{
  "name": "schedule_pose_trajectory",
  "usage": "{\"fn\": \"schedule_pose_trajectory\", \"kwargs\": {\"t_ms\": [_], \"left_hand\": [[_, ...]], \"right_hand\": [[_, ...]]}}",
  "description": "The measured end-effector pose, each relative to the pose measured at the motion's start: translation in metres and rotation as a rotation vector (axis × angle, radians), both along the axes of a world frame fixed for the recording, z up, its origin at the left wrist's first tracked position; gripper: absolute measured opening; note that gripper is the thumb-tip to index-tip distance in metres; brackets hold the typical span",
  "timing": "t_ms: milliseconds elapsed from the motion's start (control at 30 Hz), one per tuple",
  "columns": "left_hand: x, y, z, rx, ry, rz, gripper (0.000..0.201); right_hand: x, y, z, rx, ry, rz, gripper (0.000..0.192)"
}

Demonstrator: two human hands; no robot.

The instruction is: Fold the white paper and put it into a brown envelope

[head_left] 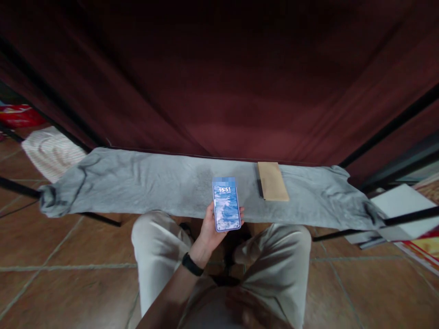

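My left hand holds a phone upright above my knees, its lit screen showing a blue wave picture and a clock. The thumb lies along the phone's left edge and the fingertips curl round its right edge. A black band sits on that wrist. The phone hovers over the near edge of a grey cloth spread on a low stand. A flat tan packet rests on the cloth, to the right of the phone. My right hand is out of sight.
A dark red curtain hangs right behind the stand. A striped white cloth lies at the left, and white boards and papers at the right. Black frame bars cross both sides. My knees in light trousers sit above a brown tiled floor.
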State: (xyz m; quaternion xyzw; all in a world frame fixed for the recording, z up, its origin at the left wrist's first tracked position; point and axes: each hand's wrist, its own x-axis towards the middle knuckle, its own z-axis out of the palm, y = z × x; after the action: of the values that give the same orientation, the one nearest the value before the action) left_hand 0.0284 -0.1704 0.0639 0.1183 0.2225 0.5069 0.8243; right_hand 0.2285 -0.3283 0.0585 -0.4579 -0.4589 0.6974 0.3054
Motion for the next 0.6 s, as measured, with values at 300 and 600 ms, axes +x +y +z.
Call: {"fn": "schedule_pose_trajectory", "kwargs": {"t_ms": [300, 600], "left_hand": [[0.006, -0.006, 0.004, -0.005, 0.02, 0.014, 0.058], [0.014, -0.02, 0.002, -0.049, 0.006, -0.023, 0.058]], "right_hand": [[0.037, -0.013, -0.035, 0.196, -0.521, 0.177, 0.024], [-0.05, 0.078, -0.021, 0.277, 0.023, -0.667, 0.04]]}}
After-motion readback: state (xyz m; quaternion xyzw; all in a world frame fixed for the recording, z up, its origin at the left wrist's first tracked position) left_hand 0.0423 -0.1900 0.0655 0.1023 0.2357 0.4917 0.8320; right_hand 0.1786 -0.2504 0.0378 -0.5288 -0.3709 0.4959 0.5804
